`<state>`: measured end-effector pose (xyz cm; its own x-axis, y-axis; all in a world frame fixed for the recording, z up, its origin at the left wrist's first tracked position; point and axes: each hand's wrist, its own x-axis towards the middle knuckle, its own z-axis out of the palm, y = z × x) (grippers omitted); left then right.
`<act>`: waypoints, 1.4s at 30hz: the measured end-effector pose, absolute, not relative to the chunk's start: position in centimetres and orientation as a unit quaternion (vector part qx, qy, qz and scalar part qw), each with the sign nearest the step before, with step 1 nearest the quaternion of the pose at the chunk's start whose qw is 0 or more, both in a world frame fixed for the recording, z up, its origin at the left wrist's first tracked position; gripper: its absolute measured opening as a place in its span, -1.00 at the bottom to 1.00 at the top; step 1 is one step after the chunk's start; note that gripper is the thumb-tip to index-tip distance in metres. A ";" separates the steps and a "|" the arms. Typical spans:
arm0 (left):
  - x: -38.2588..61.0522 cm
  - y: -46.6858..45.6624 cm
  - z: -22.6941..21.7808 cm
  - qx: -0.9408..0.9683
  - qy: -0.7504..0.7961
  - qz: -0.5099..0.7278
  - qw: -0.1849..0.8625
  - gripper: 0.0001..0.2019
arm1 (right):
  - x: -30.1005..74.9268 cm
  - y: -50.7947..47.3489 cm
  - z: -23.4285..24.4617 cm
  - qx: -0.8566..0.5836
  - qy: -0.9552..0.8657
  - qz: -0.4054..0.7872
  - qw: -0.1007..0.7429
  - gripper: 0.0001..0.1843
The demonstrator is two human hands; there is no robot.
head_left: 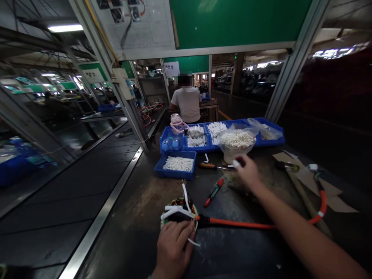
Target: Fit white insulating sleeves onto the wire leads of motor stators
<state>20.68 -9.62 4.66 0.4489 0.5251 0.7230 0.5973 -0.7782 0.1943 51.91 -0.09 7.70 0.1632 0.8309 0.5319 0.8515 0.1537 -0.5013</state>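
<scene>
In the head view, the left hand (175,242) presses on the near side of the round wired part (167,223) on the table (136,228), its grip hidden. The right hand (247,170) pinches a small white piece (236,164) just before the bowl (229,155).

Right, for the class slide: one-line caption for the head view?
Left hand at the end of the orange cable, right hand holding a white piece near the tub.
</scene>
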 end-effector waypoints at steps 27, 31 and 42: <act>17.7 -12.1 4.7 -0.874 -0.405 -0.262 0.058 -0.65 | 43.6 -21.6 4.2 -0.343 -0.817 0.164 0.433 -0.61; 18.0 -12.4 5.3 -0.868 -0.429 -0.249 0.017 -0.58 | 44.0 -21.8 1.9 -0.373 -0.797 0.200 0.430 -0.60; 19.0 -11.7 7.2 -0.838 -0.485 -0.243 -0.067 -0.74 | 44.4 -21.6 1.4 -0.390 -0.795 0.229 0.405 -0.59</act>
<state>18.99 -11.69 7.23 0.4118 0.8446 0.3421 0.7795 -0.5209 0.3479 44.35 -21.57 1.37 -0.3675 0.8049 0.4659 0.4341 0.5915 -0.6795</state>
